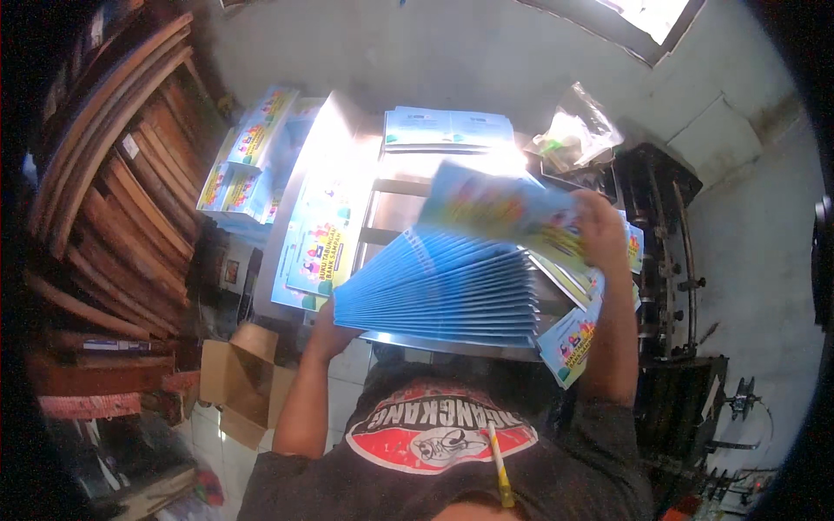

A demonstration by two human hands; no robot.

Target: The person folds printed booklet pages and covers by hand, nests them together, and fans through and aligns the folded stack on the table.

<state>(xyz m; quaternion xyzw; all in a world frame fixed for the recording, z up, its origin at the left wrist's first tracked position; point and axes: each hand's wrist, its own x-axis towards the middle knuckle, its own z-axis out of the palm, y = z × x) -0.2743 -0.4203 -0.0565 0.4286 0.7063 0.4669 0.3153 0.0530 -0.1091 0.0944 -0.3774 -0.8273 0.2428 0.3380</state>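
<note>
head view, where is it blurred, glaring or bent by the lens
In the head view, motion blur smears the blue-and-yellow printed paper in the right hand, while the fan of light-blue folded paper sheets is sharper; in the head view, glare whitens the far part of the shiny metal tabletop; near the head view's left rim, long brown wooden boards look bowed.

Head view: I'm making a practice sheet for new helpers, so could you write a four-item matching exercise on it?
1. Fanned blue stack
2. Right hand
3. Cardboard box
4. Plastic bag

A. Transparent, beyond the right hand
B. Holding a blurred printed paper piece
C. Brown, with its flaps open
D. Held at its left end by the left hand

Pairs: 1-D, 2-B, 3-C, 4-A
</note>
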